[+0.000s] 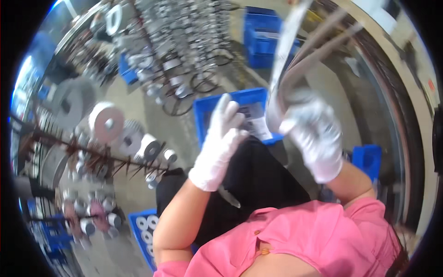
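My left hand (219, 143), in a white glove, is raised over my lap at the near edge of a blue crate (199, 122). Its fingers are stretched out and apart, with nothing between them. On the right, my white-gloved right hand (316, 136) is closed around the lower end of a bundle of long flat strips (282, 60), one pale and others brownish. They fan upward past the top of the view and are smeared by motion. Inside the crate lies a sheet of printed paper (263, 129); my left hand hides part of the crate.
Racks with many metal parts (203, 27) stand ahead to the left. A spiked rack with round wheels (106, 121) is at my left. Another blue crate (263, 34) stands farther ahead, and a blue bin of white rings (143, 231) sits lower left. A curved dark edge (392, 92) runs along the right.
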Tool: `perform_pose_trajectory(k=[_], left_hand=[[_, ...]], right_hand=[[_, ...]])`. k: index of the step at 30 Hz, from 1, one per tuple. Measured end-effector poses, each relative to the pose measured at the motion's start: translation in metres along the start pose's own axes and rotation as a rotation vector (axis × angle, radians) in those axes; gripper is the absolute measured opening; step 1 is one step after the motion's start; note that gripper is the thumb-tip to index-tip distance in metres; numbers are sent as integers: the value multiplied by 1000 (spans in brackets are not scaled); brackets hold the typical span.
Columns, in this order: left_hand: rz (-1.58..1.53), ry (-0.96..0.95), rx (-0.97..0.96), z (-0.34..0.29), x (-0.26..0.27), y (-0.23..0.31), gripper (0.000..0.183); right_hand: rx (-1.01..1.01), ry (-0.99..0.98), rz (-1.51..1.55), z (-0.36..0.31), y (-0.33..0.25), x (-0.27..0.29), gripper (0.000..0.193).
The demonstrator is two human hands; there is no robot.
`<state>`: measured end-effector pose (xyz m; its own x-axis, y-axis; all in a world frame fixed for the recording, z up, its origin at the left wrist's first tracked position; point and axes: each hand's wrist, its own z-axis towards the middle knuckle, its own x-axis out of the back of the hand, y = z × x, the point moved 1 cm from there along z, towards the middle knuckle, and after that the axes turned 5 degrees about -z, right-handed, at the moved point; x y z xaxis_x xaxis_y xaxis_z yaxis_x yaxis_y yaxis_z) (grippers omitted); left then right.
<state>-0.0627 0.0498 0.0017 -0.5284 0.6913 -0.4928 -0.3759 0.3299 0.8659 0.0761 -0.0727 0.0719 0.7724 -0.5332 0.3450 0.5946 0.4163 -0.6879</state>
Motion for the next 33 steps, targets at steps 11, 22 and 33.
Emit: perform_pose_trajectory(k=[11, 22, 33], left_hand=[[-104, 59, -23, -24, 16, 40, 52], [245, 111, -160, -38, 27, 47, 34], [244, 99, -228, -43, 30, 46, 30]], right_hand=[[-166, -308, 249, -22, 3, -95, 17], [263, 301, -792, 87, 0, 2, 77], [549, 273, -537, 76, 12, -12, 71]])
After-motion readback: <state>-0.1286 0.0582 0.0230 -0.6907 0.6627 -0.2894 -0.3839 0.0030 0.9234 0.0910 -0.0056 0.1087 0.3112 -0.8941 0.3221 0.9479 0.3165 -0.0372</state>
